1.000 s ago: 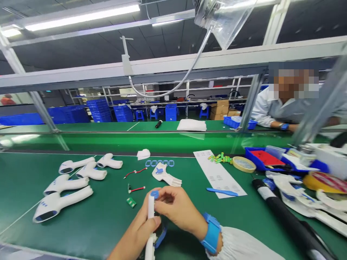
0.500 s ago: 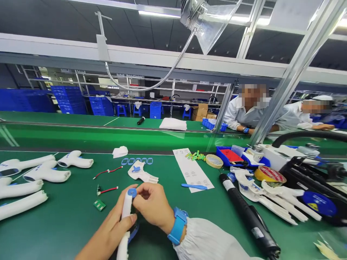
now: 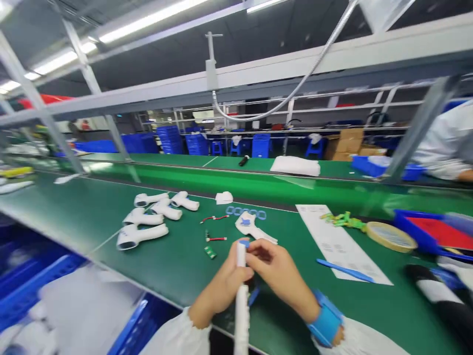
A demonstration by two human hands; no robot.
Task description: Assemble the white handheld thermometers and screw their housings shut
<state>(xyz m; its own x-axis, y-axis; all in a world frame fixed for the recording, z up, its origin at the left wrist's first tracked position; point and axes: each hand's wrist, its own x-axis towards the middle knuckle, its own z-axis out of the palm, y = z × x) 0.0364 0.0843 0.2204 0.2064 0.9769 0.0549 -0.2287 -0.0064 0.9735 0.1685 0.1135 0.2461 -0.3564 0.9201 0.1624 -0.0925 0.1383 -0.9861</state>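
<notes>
My left hand (image 3: 221, 291) grips a long white plastic housing (image 3: 241, 315) upright, with its lower end running down out of the picture. My right hand (image 3: 281, 271) pinches a blue cap (image 3: 244, 243) on the housing's top end, partly covering it. A blue strap (image 3: 253, 297) hangs behind the hands. Nearest on the green bench lie a small green circuit board (image 3: 210, 252), red-wired leads (image 3: 216, 238), and a white housing half (image 3: 251, 227). Several white thermometer-shaped housings (image 3: 142, 235) lie further left. Blue rings (image 3: 246, 212) sit beyond.
A printed paper sheet (image 3: 332, 241) with a blue-handled tool (image 3: 345, 270), a tape roll (image 3: 390, 236) and a blue tray (image 3: 424, 231) lie to the right. Blue crates (image 3: 140, 325) sit below the bench edge. A co-worker's sleeve (image 3: 443, 143) shows beyond a transparent partition.
The view has swung left and tilted, bringing the bench edge and crates into sight. Both hands keep the same hold on the housing and cap.
</notes>
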